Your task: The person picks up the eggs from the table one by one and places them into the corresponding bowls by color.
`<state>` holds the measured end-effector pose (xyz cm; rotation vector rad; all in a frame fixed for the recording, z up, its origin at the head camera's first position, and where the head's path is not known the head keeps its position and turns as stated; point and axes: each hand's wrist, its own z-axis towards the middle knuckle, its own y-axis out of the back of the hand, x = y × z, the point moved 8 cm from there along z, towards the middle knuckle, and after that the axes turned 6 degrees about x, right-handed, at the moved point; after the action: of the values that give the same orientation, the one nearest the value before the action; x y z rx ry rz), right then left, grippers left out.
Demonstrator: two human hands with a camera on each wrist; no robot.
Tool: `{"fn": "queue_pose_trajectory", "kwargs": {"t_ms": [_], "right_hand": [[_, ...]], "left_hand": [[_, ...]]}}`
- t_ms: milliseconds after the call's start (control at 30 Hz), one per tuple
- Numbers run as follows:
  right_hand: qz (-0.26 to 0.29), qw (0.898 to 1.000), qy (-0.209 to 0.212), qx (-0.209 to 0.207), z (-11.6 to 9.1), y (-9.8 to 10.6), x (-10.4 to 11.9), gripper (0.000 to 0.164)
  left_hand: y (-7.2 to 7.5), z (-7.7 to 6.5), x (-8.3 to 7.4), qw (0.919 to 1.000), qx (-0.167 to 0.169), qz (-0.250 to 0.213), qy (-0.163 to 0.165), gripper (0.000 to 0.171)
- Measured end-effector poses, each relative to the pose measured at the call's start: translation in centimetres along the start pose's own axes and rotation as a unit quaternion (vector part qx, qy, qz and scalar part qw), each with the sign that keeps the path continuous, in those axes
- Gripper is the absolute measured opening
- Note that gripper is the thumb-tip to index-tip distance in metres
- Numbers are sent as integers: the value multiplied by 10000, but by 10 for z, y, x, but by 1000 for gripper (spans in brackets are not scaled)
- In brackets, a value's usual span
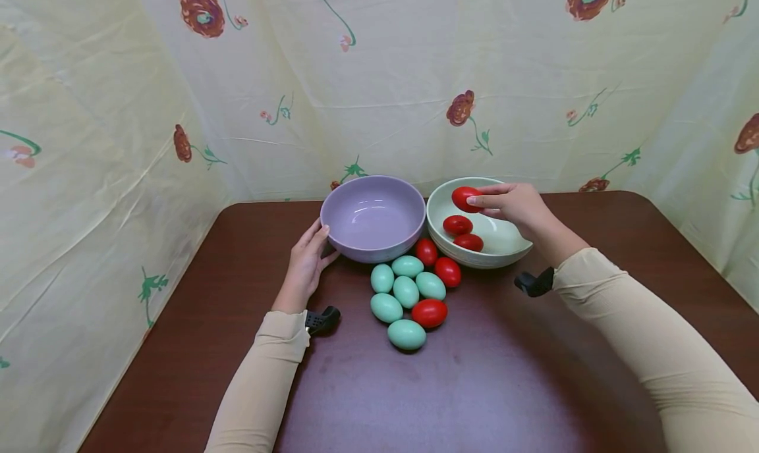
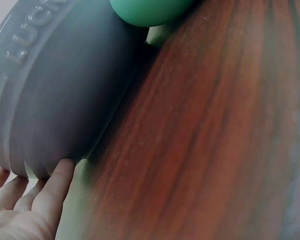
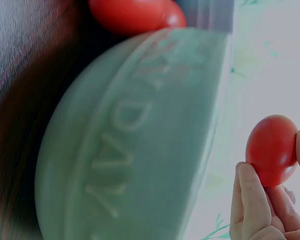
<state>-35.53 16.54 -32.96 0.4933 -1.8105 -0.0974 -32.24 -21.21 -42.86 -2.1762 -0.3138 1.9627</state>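
My right hand (image 1: 516,206) pinches a red egg (image 1: 466,199) between thumb and fingers, above the pale green bowl (image 1: 504,236); the right wrist view shows this egg (image 3: 272,150) held clear of the bowl's wall. Inside that bowl lie two red eggs, one (image 1: 458,226) behind the other (image 1: 468,243). With its fingers extended, my left hand (image 1: 305,262) touches the outer left side of the purple bowl (image 1: 375,219), whose inside looks bare. Fingertips (image 2: 62,172) meet its wall in the left wrist view.
In front of the bowls, several mint green eggs (image 1: 406,292) lie clustered on the dark wooden table (image 1: 474,374), with three red eggs (image 1: 429,313) among and beside them. A flowered cloth (image 1: 385,78) hangs behind the table. The two bowls stand side by side.
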Motion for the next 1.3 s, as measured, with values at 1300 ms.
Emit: {"fn": "queue_pose_trajectory", "kwargs": {"t_ms": [1300], "right_hand": [[-115,9955,-283,-900,49,6,-47,56]], "left_hand": [[4,0,2,9999,-65,0,90,60]]}}
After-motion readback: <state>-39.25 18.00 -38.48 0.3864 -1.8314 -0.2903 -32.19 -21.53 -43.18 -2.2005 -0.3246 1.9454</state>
